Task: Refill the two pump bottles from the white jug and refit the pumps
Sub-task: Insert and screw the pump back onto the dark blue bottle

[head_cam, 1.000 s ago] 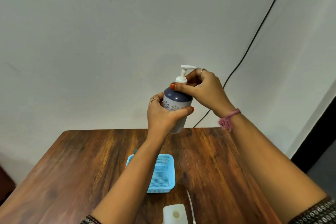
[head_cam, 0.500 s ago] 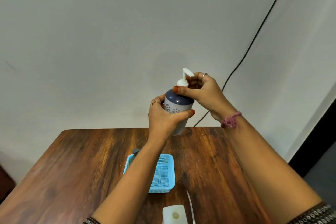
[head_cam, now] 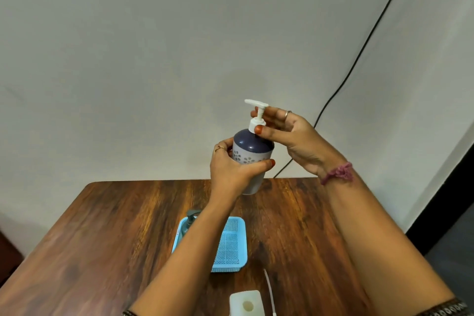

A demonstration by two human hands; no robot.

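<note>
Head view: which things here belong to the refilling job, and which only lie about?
Job:
- grey flowered pump bottle with dark blue top, gripped by left hand
- its white pump, pinched by right hand
- white jug
- dark pump bottle

Lying about:
- blue plastic basket
- black cable

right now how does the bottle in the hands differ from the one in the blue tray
The held bottle is up in the air, gripped by the left hand; the tray bottle stands in the blue tray. The held bottle has a white pump, pinched by the right hand; the tray bottle's pump is dark. The held bottle shows fully; the tray bottle is mostly hidden behind the forearm. Both have pumps on.
</note>
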